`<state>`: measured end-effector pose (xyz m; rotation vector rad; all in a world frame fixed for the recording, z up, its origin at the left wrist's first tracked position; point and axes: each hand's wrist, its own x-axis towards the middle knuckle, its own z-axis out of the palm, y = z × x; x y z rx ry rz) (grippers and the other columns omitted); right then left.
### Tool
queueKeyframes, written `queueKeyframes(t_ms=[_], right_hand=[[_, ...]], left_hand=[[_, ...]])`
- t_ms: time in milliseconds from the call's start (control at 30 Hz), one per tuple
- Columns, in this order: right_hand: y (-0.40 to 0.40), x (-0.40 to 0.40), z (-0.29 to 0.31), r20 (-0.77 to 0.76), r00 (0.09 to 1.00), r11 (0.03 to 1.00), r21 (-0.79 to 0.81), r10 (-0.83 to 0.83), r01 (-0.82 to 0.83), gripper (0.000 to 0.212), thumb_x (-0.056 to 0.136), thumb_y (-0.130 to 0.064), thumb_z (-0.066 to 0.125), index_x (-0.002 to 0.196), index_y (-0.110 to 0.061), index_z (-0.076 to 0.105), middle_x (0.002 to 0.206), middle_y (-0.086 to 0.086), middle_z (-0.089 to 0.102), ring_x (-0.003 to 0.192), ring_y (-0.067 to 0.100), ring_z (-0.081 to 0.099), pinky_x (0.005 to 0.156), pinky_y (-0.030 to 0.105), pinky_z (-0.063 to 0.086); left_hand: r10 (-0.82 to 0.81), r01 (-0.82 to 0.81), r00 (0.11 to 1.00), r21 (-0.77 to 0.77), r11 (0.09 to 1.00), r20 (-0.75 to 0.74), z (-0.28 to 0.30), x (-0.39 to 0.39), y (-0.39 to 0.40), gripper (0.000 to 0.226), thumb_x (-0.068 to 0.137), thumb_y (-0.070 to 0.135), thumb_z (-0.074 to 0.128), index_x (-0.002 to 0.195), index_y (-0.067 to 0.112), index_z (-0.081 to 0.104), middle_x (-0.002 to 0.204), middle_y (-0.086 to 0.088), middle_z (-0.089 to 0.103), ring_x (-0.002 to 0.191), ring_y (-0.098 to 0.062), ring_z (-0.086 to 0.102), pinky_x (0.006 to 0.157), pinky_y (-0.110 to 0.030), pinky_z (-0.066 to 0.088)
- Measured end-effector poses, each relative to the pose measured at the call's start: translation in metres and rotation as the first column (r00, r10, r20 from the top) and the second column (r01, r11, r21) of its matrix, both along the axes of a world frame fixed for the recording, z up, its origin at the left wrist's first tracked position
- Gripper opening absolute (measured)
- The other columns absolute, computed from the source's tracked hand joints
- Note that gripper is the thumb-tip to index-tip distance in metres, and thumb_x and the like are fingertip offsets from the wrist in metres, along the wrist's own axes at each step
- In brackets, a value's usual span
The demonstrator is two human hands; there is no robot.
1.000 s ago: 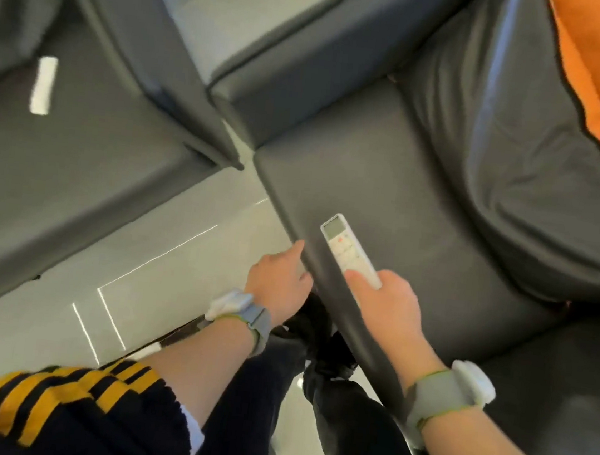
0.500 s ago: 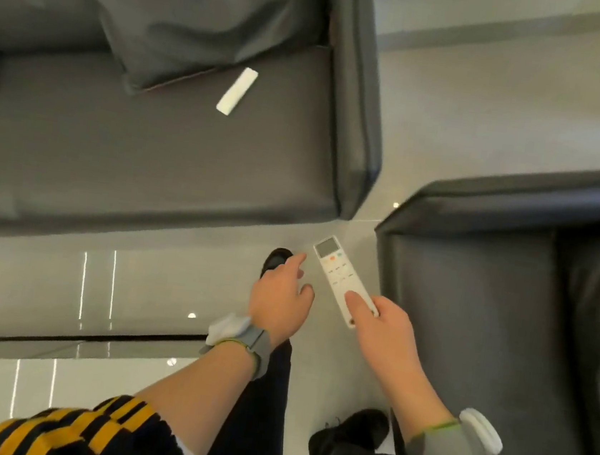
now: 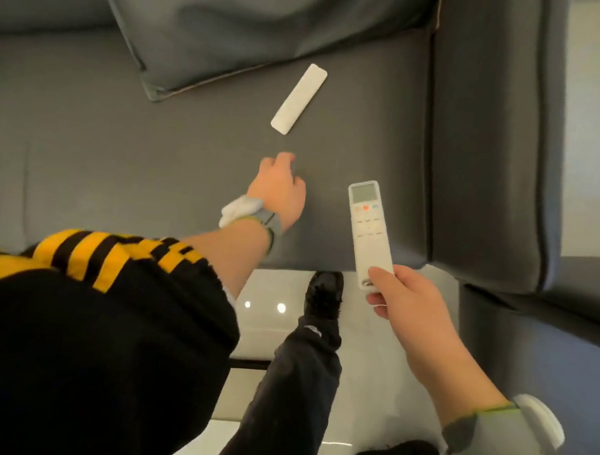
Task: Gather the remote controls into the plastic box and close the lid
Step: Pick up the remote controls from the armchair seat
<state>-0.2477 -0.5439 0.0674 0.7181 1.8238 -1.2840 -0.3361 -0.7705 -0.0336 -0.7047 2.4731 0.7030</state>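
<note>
A plain white remote [image 3: 299, 99] lies face down on the grey sofa seat [image 3: 120, 154], just beside a cushion corner [image 3: 153, 92]. We judge collecting is underway; next, we must reach further and grasp it. Our left hand [image 3: 280, 187] hovers near, fingers loosely curled, empty. Our right hand [image 3: 404, 301] pinches the lower end of an air-conditioner remote [image 3: 367, 227]. No plastic box is visible.
</note>
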Motion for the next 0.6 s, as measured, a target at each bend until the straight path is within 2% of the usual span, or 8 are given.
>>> queueKeyframes(t_ms=[67,167,233,267,333,433,533,600], right_hand=[[-0.007,-0.018,-0.009,0.001,1.000,1.000,-0.013,-0.016,0.016,0.018,0.099,-0.036,0.060,0.092,-0.022,0.071,0.098,0.000,0.074,0.095,0.021,0.070,0.079,0.032,0.056],[-0.016,-0.039,-0.024,-0.004,1.000,1.000,0.002,-0.001,0.001,0.026,0.096,-0.038,0.062,0.096,-0.014,0.073,0.098,0.008,0.075,0.095,0.032,0.070,0.078,0.035,0.055],[-0.021,-0.046,-0.035,-0.002,0.999,0.999,0.005,-0.048,0.048,0.026,0.096,-0.039,0.063,0.094,-0.015,0.073,0.096,0.008,0.075,0.088,0.027,0.069,0.078,0.035,0.055],[-0.023,-0.048,-0.039,-0.003,0.997,0.997,-0.005,-0.082,0.082,0.024,0.096,-0.040,0.064,0.093,-0.018,0.074,0.093,0.005,0.076,0.086,0.021,0.069,0.078,0.033,0.054],[-0.028,-0.044,-0.045,0.007,0.989,0.989,-0.022,-0.147,0.147,0.023,0.095,-0.041,0.065,0.089,-0.021,0.074,0.087,0.000,0.075,0.084,0.013,0.069,0.076,0.029,0.054],[-0.040,-0.035,-0.056,0.026,0.986,0.985,-0.036,-0.166,0.167,0.025,0.094,-0.040,0.066,0.091,-0.015,0.070,0.090,0.008,0.072,0.073,0.008,0.064,0.066,0.024,0.054],[-0.049,-0.022,-0.062,0.046,0.990,0.988,-0.066,-0.135,0.138,0.025,0.095,-0.037,0.065,0.093,-0.013,0.073,0.092,0.010,0.073,0.063,-0.001,0.062,0.053,0.012,0.051],[-0.052,-0.014,-0.063,0.061,0.991,0.989,-0.087,-0.118,0.123,0.021,0.096,-0.036,0.065,0.092,-0.018,0.074,0.089,0.005,0.074,0.062,-0.003,0.064,0.053,0.008,0.049]], left_hand=[[0.016,-0.020,0.998,-0.053,0.998,-0.064,-0.017,-0.036,-0.013,0.050,0.103,0.025,0.048,0.152,0.017,0.043,0.143,-0.016,0.047,0.109,-0.042,0.063,0.086,-0.043,0.048],[0.008,-0.022,0.995,-0.138,0.990,-0.099,-0.039,-0.074,-0.025,0.061,0.102,0.031,0.052,0.159,0.016,0.032,0.155,-0.016,0.041,0.127,-0.042,0.055,0.103,-0.053,0.048],[-0.097,0.080,0.993,-0.231,0.970,-0.064,-0.051,-0.094,-0.032,0.070,0.102,0.035,0.054,0.164,0.021,0.024,0.166,-0.013,0.032,0.140,-0.041,0.044,0.110,-0.053,0.043],[-0.181,0.163,0.983,-0.270,0.949,-0.042,-0.057,-0.099,-0.034,0.071,0.102,0.035,0.056,0.165,0.023,0.023,0.167,-0.012,0.033,0.141,-0.040,0.043,0.110,-0.052,0.043],[-0.334,0.317,0.943,-0.302,0.899,-0.007,-0.065,-0.105,-0.037,0.071,0.102,0.030,0.058,0.163,0.025,0.024,0.158,-0.014,0.040,0.133,-0.042,0.047,0.101,-0.052,0.046],[-0.462,0.439,0.886,-0.356,0.825,0.023,-0.076,-0.102,-0.037,0.069,0.102,0.019,0.058,0.163,0.027,0.026,0.142,-0.018,0.046,0.121,-0.041,0.049,0.084,-0.048,0.048],[-0.485,0.442,0.874,-0.435,0.784,0.014,-0.076,-0.100,-0.030,0.066,0.099,0.007,0.056,0.158,0.026,0.033,0.131,-0.017,0.048,0.114,-0.039,0.051,0.074,-0.043,0.045],[-0.454,0.414,0.891,-0.446,0.793,0.021,-0.073,-0.098,-0.024,0.067,0.095,0.003,0.058,0.155,0.023,0.035,0.131,-0.015,0.049,0.115,-0.037,0.052,0.072,-0.041,0.045]])
